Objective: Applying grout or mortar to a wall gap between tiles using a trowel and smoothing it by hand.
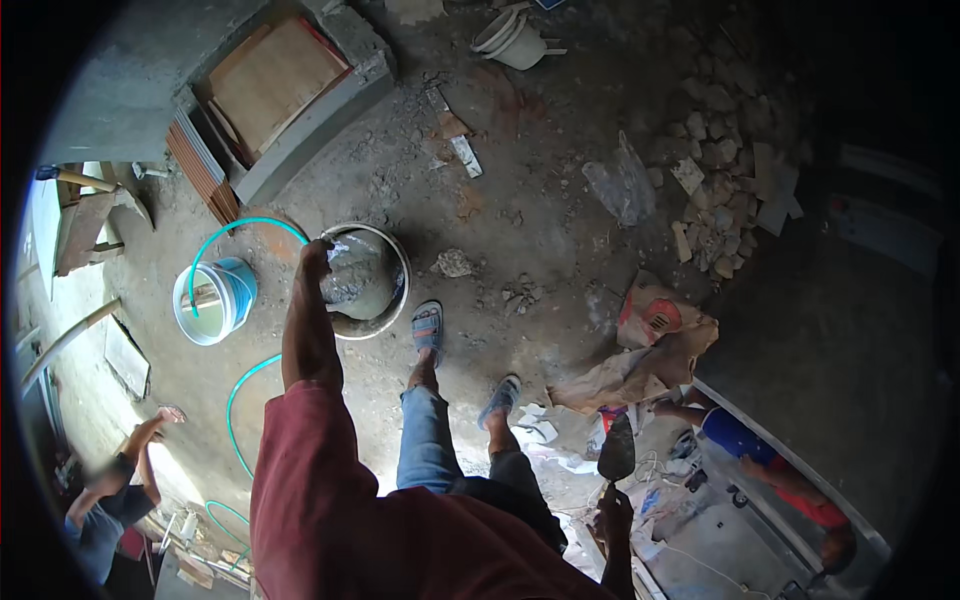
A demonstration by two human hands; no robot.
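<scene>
My left arm reaches forward to a round tub [403, 290] of wet grey mortar [365, 275]. The fingers of my left hand [315, 258] are closed at the tub's left rim, partly hidden by the hand itself. A green hose [240, 222] arcs out of a blue-and-white bucket [240, 290] and passes close to that hand. The bucket stands left of the tub and holds cloudy liquid. Low on the right, my right hand [613, 512] grips a trowel [617, 452], its dark blade pointing away from me.
Torn paper sacks [640, 365] lie to the right, below a rubble heap [715, 190]. One person [770, 455] is at lower right, another [110, 510] at lower left. White buckets [515, 40] lie at the far side. A concrete block frame [320, 120] stands at far left.
</scene>
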